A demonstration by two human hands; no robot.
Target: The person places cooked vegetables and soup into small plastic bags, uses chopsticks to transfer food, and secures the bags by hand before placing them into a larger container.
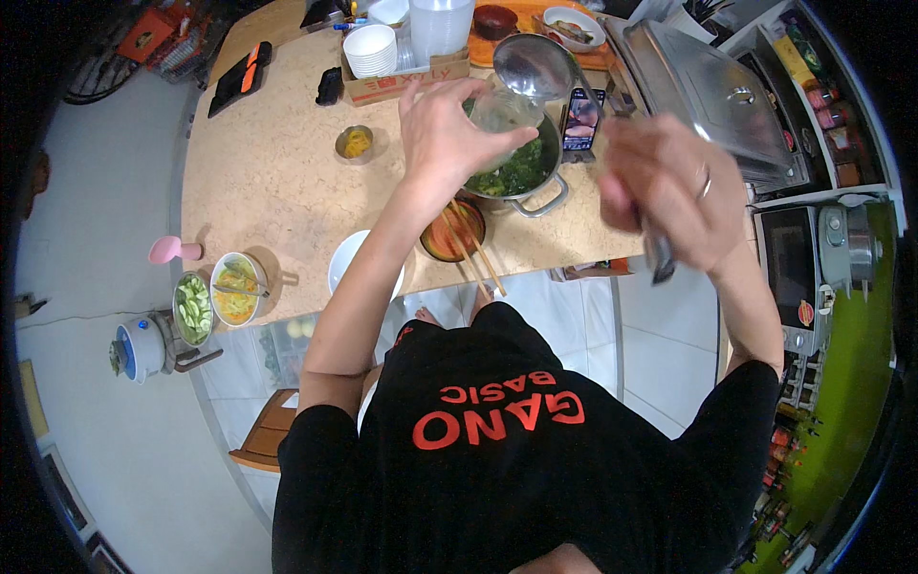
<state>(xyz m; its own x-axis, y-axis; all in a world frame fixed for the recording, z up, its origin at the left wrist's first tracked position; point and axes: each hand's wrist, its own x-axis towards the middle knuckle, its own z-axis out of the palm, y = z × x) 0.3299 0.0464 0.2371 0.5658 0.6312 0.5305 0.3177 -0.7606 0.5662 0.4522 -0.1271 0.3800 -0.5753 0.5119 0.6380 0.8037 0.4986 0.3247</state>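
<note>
My left hand (448,133) grips a clear plastic cup (508,113), tilted above a steel pot (543,188) of green leafy vegetables (518,172). My right hand (670,190), blurred, is closed around the handle of a metal ladle (536,68). The ladle's bowl hangs over the pot's far side, close to the cup's rim. Whether anything is inside the cup is hard to tell. Just in front of the pot, a pair of wooden chopsticks (470,247) rests across a reddish-brown bowl (439,240), their ends past the table edge. A white bowl (349,257) is partly hidden by my left forearm.
Stacked white bowls (371,54) and clear tubs (441,32) stand in a cardboard box (401,86). A phone (579,129) is propped right of the pot. At left sit cut cucumbers (193,308), shredded vegetables (235,298) and a pink scoop (168,250). A small metal cup (344,152) holds something yellow.
</note>
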